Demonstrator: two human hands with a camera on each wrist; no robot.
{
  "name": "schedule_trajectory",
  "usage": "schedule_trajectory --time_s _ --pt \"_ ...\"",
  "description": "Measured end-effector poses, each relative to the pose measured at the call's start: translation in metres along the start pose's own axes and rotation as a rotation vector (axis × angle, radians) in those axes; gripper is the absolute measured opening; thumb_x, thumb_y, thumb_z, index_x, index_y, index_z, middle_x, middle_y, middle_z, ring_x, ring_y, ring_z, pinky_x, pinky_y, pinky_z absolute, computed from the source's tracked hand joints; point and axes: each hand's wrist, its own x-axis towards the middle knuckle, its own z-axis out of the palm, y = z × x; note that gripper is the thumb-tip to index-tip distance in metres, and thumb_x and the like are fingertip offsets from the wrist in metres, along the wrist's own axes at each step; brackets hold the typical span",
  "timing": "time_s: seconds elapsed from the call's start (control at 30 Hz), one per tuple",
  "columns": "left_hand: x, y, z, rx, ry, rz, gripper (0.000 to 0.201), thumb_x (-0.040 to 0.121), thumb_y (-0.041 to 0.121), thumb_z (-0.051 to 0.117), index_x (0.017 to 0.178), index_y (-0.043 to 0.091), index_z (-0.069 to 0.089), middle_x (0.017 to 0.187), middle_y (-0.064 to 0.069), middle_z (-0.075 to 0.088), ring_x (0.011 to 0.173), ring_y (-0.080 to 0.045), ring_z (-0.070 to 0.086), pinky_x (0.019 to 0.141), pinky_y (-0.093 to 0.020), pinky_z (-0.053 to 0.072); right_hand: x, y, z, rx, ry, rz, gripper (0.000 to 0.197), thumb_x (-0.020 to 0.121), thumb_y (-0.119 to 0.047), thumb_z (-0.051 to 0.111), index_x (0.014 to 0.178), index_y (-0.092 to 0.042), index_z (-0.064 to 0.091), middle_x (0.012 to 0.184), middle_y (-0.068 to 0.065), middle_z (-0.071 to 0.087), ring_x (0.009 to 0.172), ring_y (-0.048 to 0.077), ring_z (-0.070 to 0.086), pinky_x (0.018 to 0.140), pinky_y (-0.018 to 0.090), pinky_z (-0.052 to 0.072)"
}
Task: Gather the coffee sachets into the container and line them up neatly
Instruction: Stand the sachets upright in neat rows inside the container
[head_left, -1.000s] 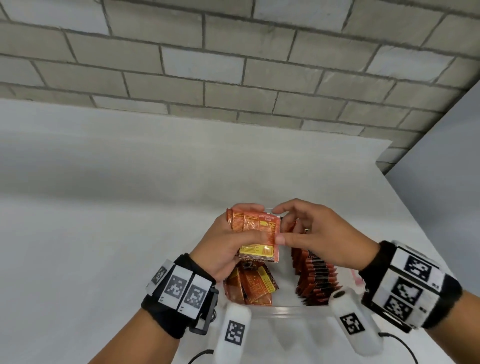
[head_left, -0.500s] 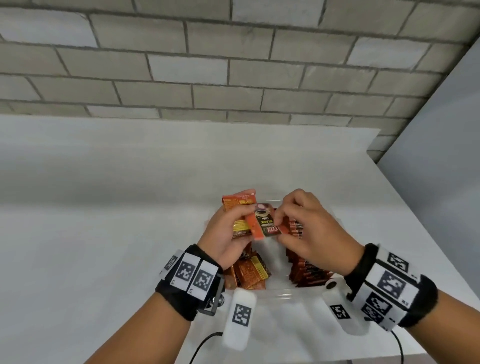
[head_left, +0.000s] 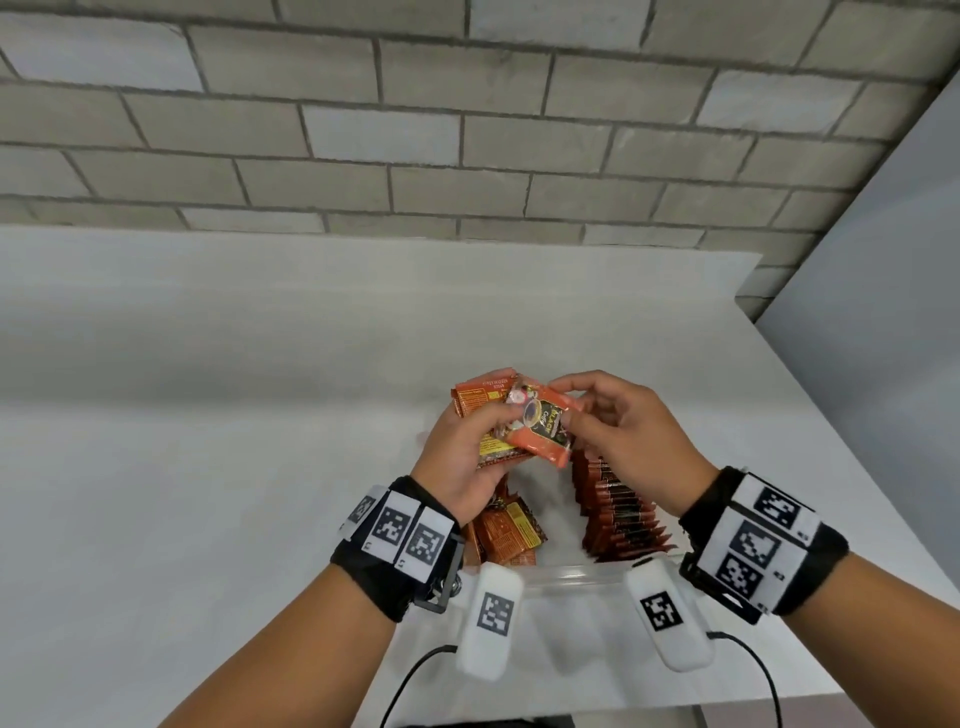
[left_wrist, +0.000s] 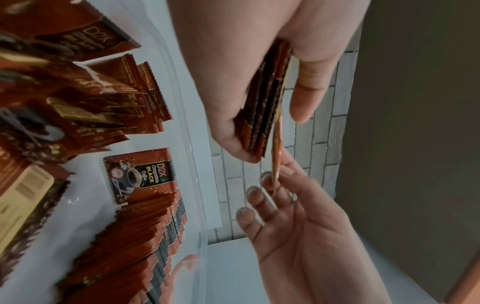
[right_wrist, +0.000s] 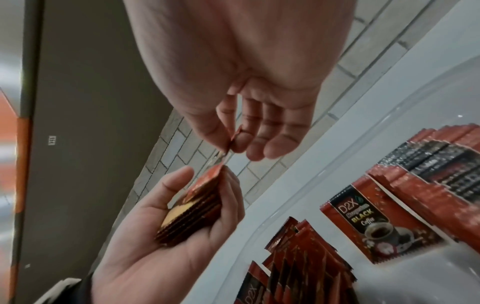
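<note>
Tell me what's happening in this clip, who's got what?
A person is sorting coffee sachets over a clear container on a white table. The left hand grips a small stack of sachets, while the right hand pinches a single sachet at the top of that stack. Inside the container, a neat row of sachets stands on the right and a looser bunch leans on the left.

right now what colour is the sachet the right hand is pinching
Orange-red with a black panel and a coffee-cup picture; the sachet in the right hand shows best in the head view.
</note>
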Motion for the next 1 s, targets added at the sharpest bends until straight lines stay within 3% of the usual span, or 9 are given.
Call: schedule_trajectory --time_s 0.1,0.17,0.27,0.37,0.43,0.53,0.63,0.77,1.0 --pt "0.000 -0.002 -0.003 0.017 0.017 0.006 0.039 0.084 -0.009 0.051 0.111 0.017 0.061 0.105 -0.013 0.066 0.098 -0.029 0.063 0.076 -0.037 0.054 0.006 -0.004 0.002 0.016 -0.023 0.021 0.030 0.095 -0.007 0.053 0.114 -0.029 0.060 0.087 -0.001 0.060 0.070 0.001 0.061 0.058 0.017 0.048" --pt "0.000 -0.001 -0.005 0.010 0.020 0.029 0.042 0.084 -0.012 0.050 0.112 0.017 0.061 0.104 -0.012 0.067 0.095 -0.027 0.065 0.073 -0.034 0.055 0.009 -0.004 0.002 0.124 -0.034 0.134 0.031 0.095 -0.010 0.053 0.122 -0.025 0.054 0.084 0.001 0.060 0.066 0.006 0.062 0.054 0.022 0.048" --pt "0.001 0.001 -0.008 0.008 0.009 0.050 0.045 0.077 -0.011 0.058 0.113 0.017 0.061 0.103 -0.013 0.068 0.094 -0.028 0.066 0.071 -0.034 0.056 0.009 -0.002 -0.001 0.227 -0.112 0.245 0.019 0.092 -0.004 0.056 0.110 -0.009 0.054 0.076 0.005 0.064 0.059 0.013 0.059 0.050 0.024 0.049" --pt "0.002 0.005 -0.015 0.013 0.015 0.053 0.038 0.073 0.006 0.066 0.110 0.014 0.060 0.106 -0.016 0.068 0.094 -0.029 0.067 0.078 -0.037 0.055 0.019 -0.004 -0.013 0.194 -0.110 0.226 0.009 0.090 -0.001 0.058 0.095 -0.008 0.058 0.073 0.004 0.063 0.056 0.013 0.057 0.050 0.022 0.048" --pt "0.003 0.010 -0.021 -0.019 0.080 0.056 0.028 0.076 0.015 0.066 0.103 0.013 0.061 0.093 -0.015 0.067 0.082 -0.025 0.065 0.074 -0.037 0.053 0.032 -0.005 -0.025 0.002 -0.056 0.165 0.008 0.089 -0.004 0.061 0.088 -0.012 0.059 0.071 0.000 0.062 0.055 0.007 0.055 0.050 0.016 0.044" --pt "0.004 0.016 -0.034 -0.084 0.170 0.055 0.015 0.086 0.013 0.061 0.100 0.012 0.060 0.081 -0.011 0.063 0.070 -0.021 0.060 0.067 -0.034 0.051 0.053 0.001 -0.033 -0.569 -0.093 0.062 0.007 0.086 -0.015 0.067 0.085 -0.017 0.061 0.076 -0.005 0.063 0.060 -0.001 0.053 0.054 0.010 0.035" --pt "0.003 0.017 -0.043 -0.091 0.187 0.044 0.015 0.087 0.013 0.059 0.102 0.011 0.059 0.080 -0.011 0.063 0.068 -0.020 0.060 0.063 -0.032 0.053 0.066 0.015 -0.025 -0.910 -0.227 0.031 0.005 0.085 -0.019 0.068 0.088 -0.018 0.064 0.083 -0.005 0.063 0.080 0.012 0.060 0.064 0.017 0.038" --pt "0.002 0.012 -0.048 -0.087 0.180 0.022 0.014 0.089 0.013 0.057 0.103 0.012 0.060 0.081 -0.011 0.064 0.068 -0.020 0.061 0.067 -0.034 0.051 0.077 0.029 -0.010 -1.064 -0.303 0.074 0.008 0.085 -0.022 0.067 0.092 -0.017 0.068 0.096 0.000 0.067 0.089 0.020 0.062 0.077 0.029 0.049" --pt "0.005 0.011 -0.055 -0.095 0.191 0.002 0.012 0.090 0.014 0.056 0.102 0.012 0.061 0.081 -0.011 0.066 0.069 -0.020 0.064 0.065 -0.034 0.053 0.081 0.038 0.007 -1.261 -0.334 0.007 0.015 0.089 -0.026 0.060 0.101 -0.019 0.068 0.106 -0.001 0.067 0.098 0.020 0.059 0.087 0.031 0.042"
